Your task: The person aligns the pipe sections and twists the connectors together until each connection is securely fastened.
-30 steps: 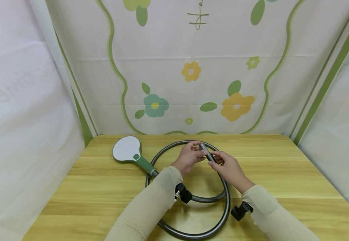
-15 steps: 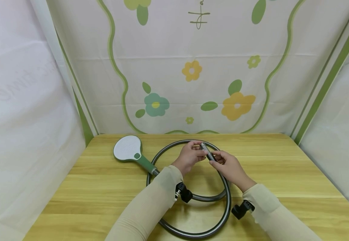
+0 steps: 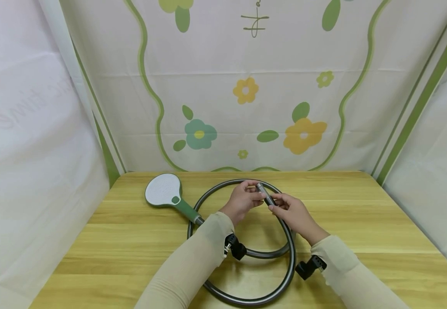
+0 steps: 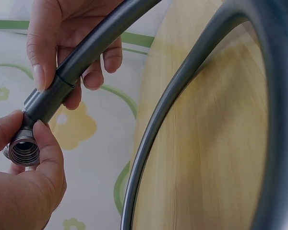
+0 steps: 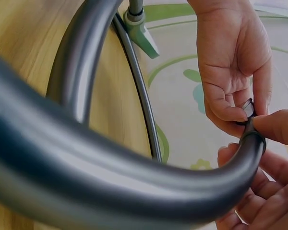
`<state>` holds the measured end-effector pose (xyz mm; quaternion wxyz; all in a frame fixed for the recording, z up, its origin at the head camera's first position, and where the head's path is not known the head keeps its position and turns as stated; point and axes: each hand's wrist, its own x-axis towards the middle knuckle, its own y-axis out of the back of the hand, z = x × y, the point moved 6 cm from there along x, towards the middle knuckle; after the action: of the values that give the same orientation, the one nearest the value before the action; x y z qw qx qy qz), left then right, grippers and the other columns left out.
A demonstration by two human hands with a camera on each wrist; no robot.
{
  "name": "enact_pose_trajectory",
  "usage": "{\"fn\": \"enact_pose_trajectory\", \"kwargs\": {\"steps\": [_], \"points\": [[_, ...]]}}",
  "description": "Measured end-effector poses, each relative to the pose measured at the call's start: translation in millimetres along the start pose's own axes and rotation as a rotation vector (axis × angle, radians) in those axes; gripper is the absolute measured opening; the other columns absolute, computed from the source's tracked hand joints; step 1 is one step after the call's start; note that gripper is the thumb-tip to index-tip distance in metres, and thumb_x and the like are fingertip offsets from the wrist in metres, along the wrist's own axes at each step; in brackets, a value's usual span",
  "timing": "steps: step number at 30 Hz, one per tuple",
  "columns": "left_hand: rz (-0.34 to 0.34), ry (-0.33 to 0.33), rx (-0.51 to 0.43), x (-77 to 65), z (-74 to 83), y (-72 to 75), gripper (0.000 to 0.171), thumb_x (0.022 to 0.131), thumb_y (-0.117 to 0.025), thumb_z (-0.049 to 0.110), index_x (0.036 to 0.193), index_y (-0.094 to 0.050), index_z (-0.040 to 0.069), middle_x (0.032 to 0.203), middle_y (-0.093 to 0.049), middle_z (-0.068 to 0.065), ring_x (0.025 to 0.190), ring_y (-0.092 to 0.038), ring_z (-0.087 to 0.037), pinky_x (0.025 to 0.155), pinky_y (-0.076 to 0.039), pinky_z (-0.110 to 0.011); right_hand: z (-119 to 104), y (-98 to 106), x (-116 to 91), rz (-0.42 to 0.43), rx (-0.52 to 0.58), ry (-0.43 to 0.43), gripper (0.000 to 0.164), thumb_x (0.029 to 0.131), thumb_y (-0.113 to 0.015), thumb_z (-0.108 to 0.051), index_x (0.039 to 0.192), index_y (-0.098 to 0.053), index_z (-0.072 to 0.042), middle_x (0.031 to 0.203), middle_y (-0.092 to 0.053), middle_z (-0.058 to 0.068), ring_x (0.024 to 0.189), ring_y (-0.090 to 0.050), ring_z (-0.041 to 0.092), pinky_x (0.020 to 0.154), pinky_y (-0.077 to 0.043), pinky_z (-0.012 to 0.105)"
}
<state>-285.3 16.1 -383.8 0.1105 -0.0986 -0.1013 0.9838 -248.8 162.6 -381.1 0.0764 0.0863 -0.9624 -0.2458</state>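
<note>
A dark grey shower hose (image 3: 291, 262) lies in loops on the table, its free end raised between the two hands. My left hand (image 3: 243, 201) pinches the metal connector nut (image 4: 25, 152) at that end between thumb and fingers; inner threads show in the left wrist view. Just behind the nut, my right hand (image 3: 294, 216) grips the dark hose sleeve (image 4: 45, 103) with thumb and fingertips. At the left, a green shower head (image 3: 163, 190) with a white face lies on the table, its handle joined to the hose's other end.
The wooden table (image 3: 362, 219) reaches back to a white cloth wall (image 3: 215, 94) printed with flowers. White cloth also hangs on both sides. Small black wrist mounts (image 3: 236, 248) sit on the beige sleeves (image 3: 192, 257), close above the hose loops.
Both hands keep their hold on the hose end, with barely any movement. The head view has shifted very slightly since one second ago.
</note>
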Motion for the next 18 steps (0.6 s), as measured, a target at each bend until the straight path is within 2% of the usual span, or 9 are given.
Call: {"fn": "enact_pose_trajectory", "kwargs": {"steps": [7,18], "points": [[-0.004,-0.010,-0.002,-0.7,0.6,-1.3,0.042,0.087,-0.068,-0.002,0.126,-0.055,0.006,0.107,-0.059,-0.011,0.085,-0.063,-0.018,0.092,-0.052,-0.044,2.6,0.3,0.6,-0.022,0.043,-0.028,0.043,0.096,-0.062,-0.020,0.132,-0.055,0.001,0.102,-0.064,0.013,0.091,-0.064,0.031,0.073,-0.053,0.031],[-0.009,-0.021,-0.003,-0.7,-0.4,-1.3,0.045,0.088,-0.068,0.000,0.130,-0.053,0.004,0.109,-0.059,-0.012,0.086,-0.063,-0.018,0.088,-0.054,-0.039,9.3,-1.2,1.9,-0.068,0.088,-0.067,0.042,0.098,-0.058,-0.021,0.134,-0.053,0.000,0.111,-0.065,0.017,0.096,-0.064,0.032,0.081,-0.052,0.036]]}}
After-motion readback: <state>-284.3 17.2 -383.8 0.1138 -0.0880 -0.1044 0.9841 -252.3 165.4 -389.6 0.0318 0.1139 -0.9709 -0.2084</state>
